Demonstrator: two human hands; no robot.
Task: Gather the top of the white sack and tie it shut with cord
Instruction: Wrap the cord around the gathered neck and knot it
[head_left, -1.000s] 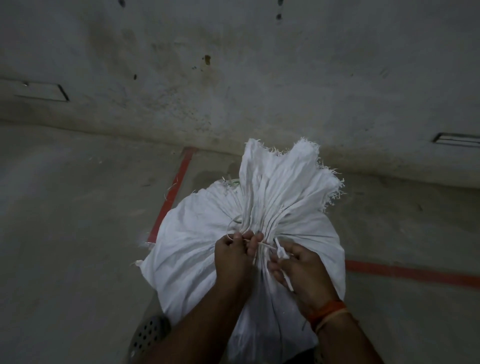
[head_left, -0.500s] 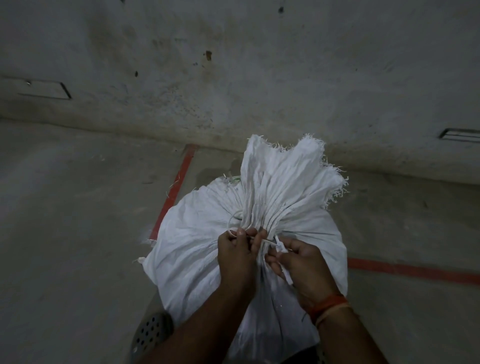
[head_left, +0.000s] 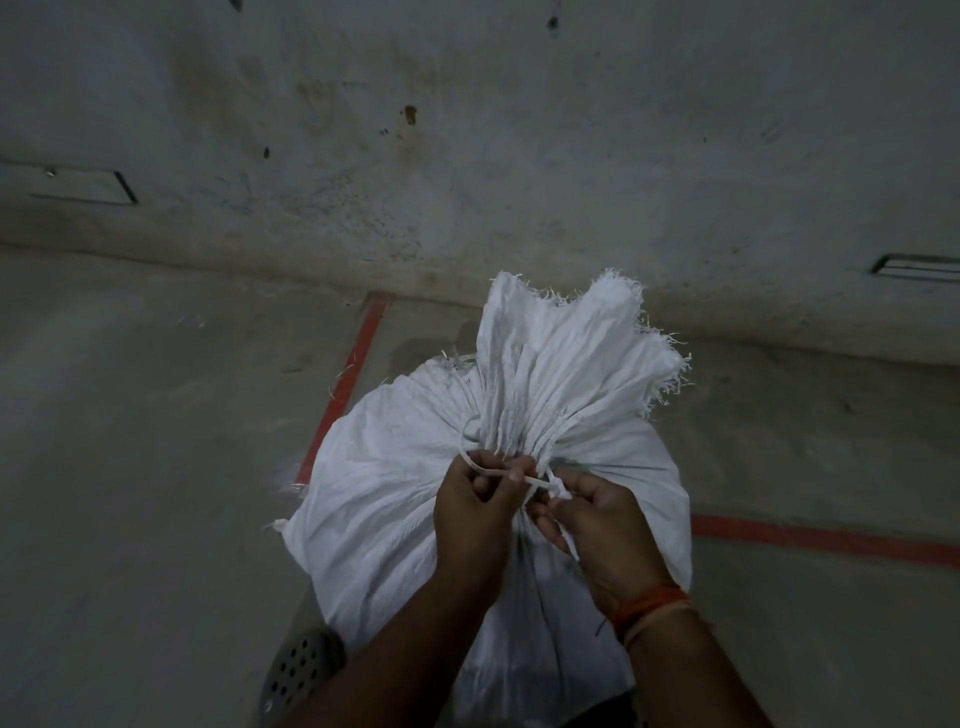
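A full white woven plastic sack (head_left: 395, 499) is stood upright on the grey concrete floor (head_left: 130, 467) near the wall, long axis vertical, its gathered frayed top pointed up and away. A thin white cord (head_left: 485, 470) round the neck is pinched by the left hand (head_left: 475, 512); its other end is gripped by curled fingers of the right hand (head_left: 605, 530). No print can be read.

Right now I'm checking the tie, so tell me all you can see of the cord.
The cord is a thin, flat, pale strip, plastic by its look. It loops round the gathered neck of the white sack, an arc showing at the neck's left. The left hand pinches one stretch; it runs taut to the right hand, which holds the knotted part, a tail hanging below.
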